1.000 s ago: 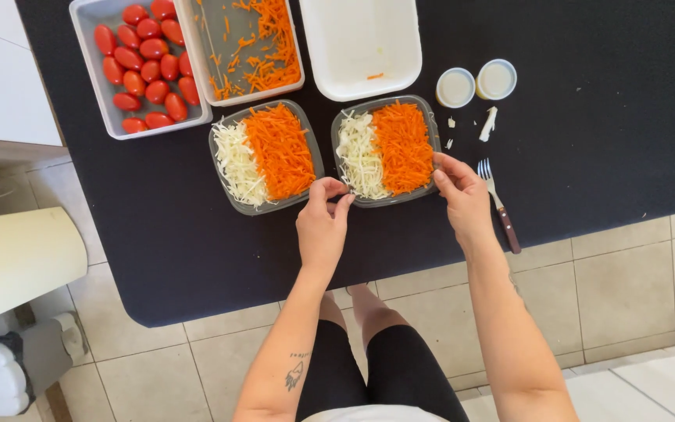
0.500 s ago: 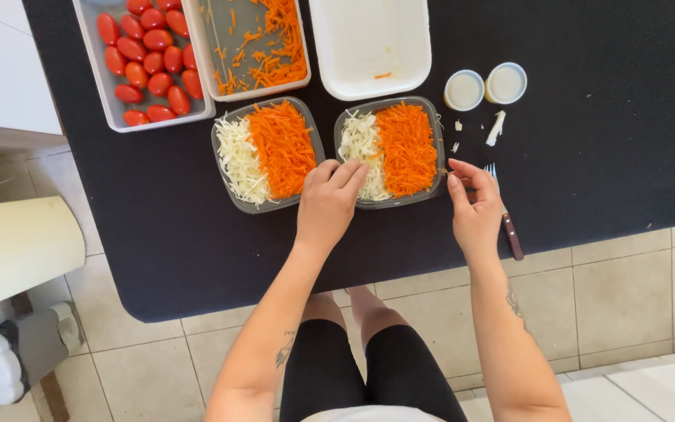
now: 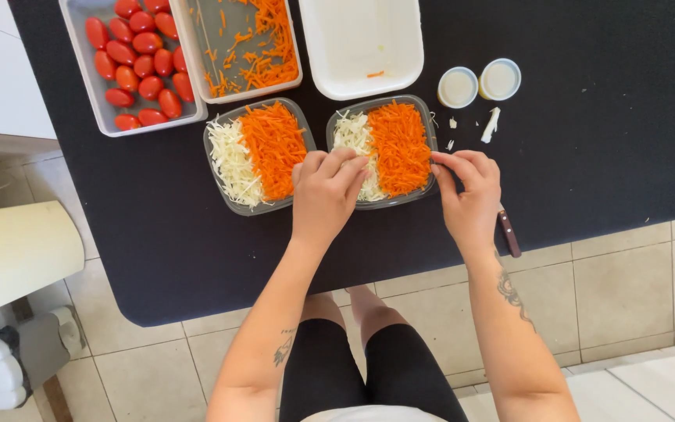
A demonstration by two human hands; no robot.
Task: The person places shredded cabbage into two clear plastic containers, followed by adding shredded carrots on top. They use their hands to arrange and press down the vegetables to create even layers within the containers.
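— Start at the far left of the counter. What's there?

— A white tray of small red tomatoes (image 3: pixel 138 66), and just beside it a second white tray (image 3: pixel 245 48) with loose shreds of carrot scattered over its grey bottom. Both sit on the black countertop (image 3: pixel 587 141).

— And below those?

— A dark oval container (image 3: pixel 258 156), filled with shredded white cabbage on its left half and grated carrot on its right. No hand touches it.

— Then the hands?

— The left hand (image 3: pixel 328 191) comes next. Its fingers are pressed together and curled down over the near left edge of the second dark container (image 3: pixel 384 150), on the cabbage side (whether they grip the rim or press into the cabbage, I cannot tell). That container holds the same pair, cabbage left and carrot right, and stands just right of the first, nearly touching.

— The other hand?

— The right hand (image 3: pixel 470 191) is at the container's right rim, thumb and forefinger pinched on the edge, the other fingers folded loosely.

— Anything further right?

— A brown knife handle (image 3: pixel 508 233) pokes out from under the right hand. Above the container lies an empty white tray (image 3: pixel 365 47), then two small round white cups (image 3: pixel 478 82) side by side, with a few cabbage scraps (image 3: pixel 491 125) below them.
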